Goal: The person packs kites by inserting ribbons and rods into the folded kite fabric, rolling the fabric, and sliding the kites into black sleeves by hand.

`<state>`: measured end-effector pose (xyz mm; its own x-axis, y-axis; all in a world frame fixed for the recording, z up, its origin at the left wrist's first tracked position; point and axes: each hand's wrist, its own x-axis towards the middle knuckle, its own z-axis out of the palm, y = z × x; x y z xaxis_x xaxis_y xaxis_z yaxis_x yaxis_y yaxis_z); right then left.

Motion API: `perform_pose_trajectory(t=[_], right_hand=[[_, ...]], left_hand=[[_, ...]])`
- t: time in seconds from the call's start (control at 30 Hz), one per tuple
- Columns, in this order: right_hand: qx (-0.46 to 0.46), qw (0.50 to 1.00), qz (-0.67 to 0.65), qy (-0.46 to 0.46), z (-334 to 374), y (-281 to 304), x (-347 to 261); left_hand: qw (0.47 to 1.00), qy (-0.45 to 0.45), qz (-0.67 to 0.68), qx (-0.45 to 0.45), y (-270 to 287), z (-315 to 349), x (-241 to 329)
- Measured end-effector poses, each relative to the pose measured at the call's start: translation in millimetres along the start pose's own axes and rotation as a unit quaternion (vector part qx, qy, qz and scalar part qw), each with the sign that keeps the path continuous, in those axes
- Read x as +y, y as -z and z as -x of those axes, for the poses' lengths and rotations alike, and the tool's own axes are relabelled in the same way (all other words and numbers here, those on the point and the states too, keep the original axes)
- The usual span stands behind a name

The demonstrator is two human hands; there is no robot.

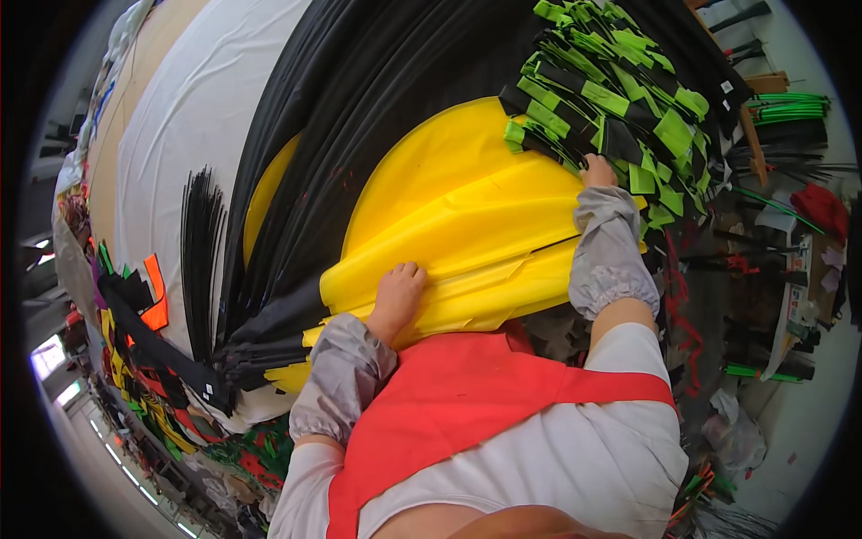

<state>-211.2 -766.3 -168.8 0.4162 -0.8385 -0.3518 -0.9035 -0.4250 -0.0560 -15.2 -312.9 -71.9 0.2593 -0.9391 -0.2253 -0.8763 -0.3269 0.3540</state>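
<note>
- Resting on the near side of the yellow fabric (476,216), the left hand (402,292) is held narrow, fingers together; whether cloth is pinched cannot be told.
- Yellow folds, lying against black cloth (431,54), are best smoothed gently and evenly.
- Farther out, the right hand (599,171) is curled beside green-and-black strips (603,97); its grip cannot be told. Loose strips are best kept clear of the folds.
</note>
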Motion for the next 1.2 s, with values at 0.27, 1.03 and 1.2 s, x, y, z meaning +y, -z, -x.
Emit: perform_pose_trajectory(t=[0.27, 1.03, 1.2], right_hand=[[-0.071, 0.991, 0.116, -0.001, -5.2, -16.0, 21.9], [0.206, 0.829, -0.081, 0.513, 208.2, 156.8, -156.7], [0.124, 0.788, -0.016, 0.603, 247.0, 98.4, -242.4]], left_hand=[[0.995, -0.018, -0.041, -0.088, -13.8, -13.7, -12.0], [0.981, -0.105, 0.050, 0.156, 87.8, 113.3, 12.6], [0.987, -0.029, 0.000, 0.159, 92.5, 196.5, 11.0]])
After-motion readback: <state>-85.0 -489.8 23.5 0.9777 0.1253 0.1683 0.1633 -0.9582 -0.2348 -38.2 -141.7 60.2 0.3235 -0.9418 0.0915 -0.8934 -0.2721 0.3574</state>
